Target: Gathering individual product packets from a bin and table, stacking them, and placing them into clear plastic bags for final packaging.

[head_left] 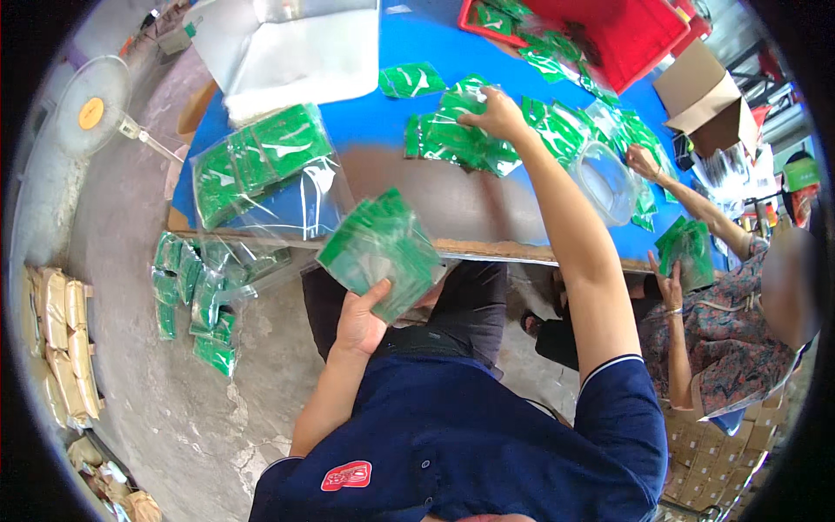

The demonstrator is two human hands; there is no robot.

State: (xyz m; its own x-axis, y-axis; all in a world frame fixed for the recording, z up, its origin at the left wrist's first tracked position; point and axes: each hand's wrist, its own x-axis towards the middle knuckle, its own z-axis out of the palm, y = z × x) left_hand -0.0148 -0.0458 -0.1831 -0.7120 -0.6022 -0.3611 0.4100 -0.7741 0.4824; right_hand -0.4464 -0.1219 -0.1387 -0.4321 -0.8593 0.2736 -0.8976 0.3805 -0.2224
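My left hand grips a fanned stack of green-and-clear plastic packets in front of my lap, thumb on top. Stretched far across the table, my right hand is over a spread of similar green packets, thumb and forefinger apart. Whether it touches one of them I cannot tell. A large clear bag filled with rows of green packets lies at the table's left edge. One more green packet rests farther back.
The blue table holds a white bin, a red crate and a clear tub. Bagged packets lie on the floor at left, near a fan. A co-worker handles packets at right.
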